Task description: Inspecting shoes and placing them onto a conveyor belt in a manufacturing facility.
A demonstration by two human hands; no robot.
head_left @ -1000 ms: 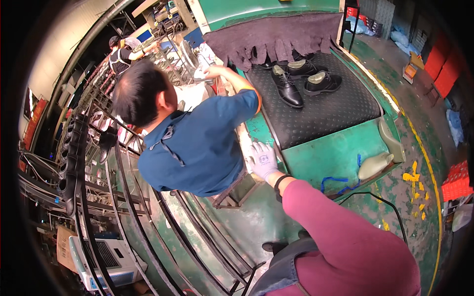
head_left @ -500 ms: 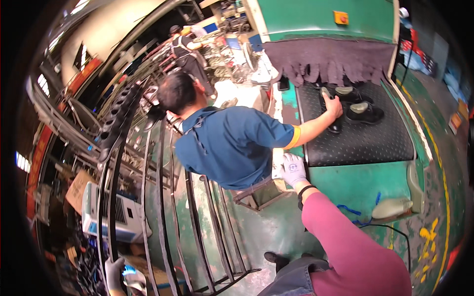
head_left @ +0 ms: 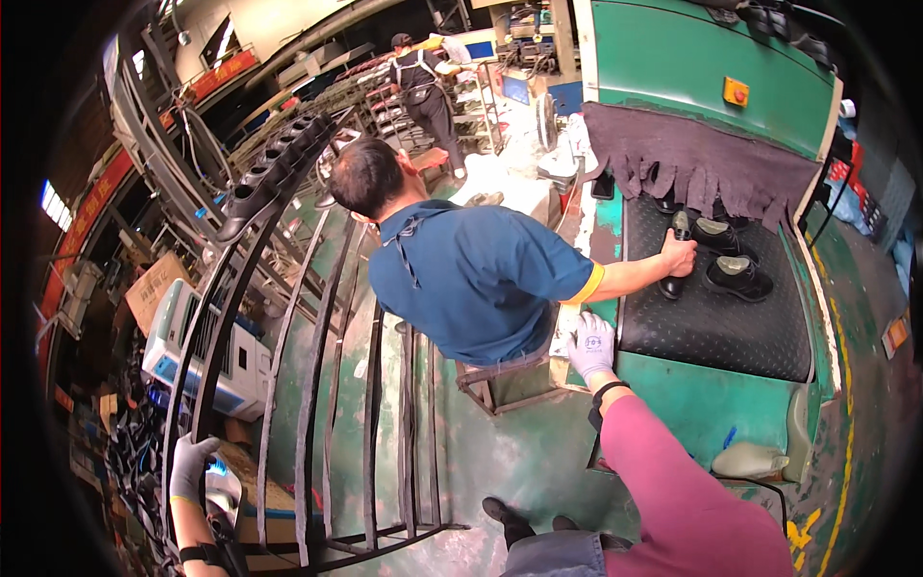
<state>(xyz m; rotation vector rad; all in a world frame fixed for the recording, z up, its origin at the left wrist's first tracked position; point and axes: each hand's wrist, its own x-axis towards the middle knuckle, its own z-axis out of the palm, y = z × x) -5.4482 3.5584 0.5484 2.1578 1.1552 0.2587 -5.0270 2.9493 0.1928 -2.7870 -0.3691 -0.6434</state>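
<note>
My left hand (head_left: 190, 468), in a pale grey glove, is closed around a dark metal bar of the shoe rack (head_left: 310, 413) at lower left. My right hand (head_left: 591, 346), gloved alike, lies with fingers stretched out on the near-left edge of the green machine (head_left: 663, 385), holding nothing visible. Just beyond it, a seated co-worker in a blue shirt (head_left: 471, 274) reaches across the machine's black belt (head_left: 707, 332). That person's bare hand (head_left: 681, 255) grips a black shoe (head_left: 673, 287). Another black shoe (head_left: 738, 279) with a pale form inside stands beside it.
A dark fabric curtain (head_left: 692, 159) hangs over the belt's far end. Shoes (head_left: 252, 197) line the rack's upper end. A white cooler (head_left: 207, 351) stands left of the bars. A pale shoe form (head_left: 750, 460) lies at the machine's near-right corner. Another person (head_left: 418, 87) stands farther back.
The view has turned, and the scene sits farther right and lower. My left hand and forearm show more, still on the rack bar. My right hand stays at the machine's edge.
</note>
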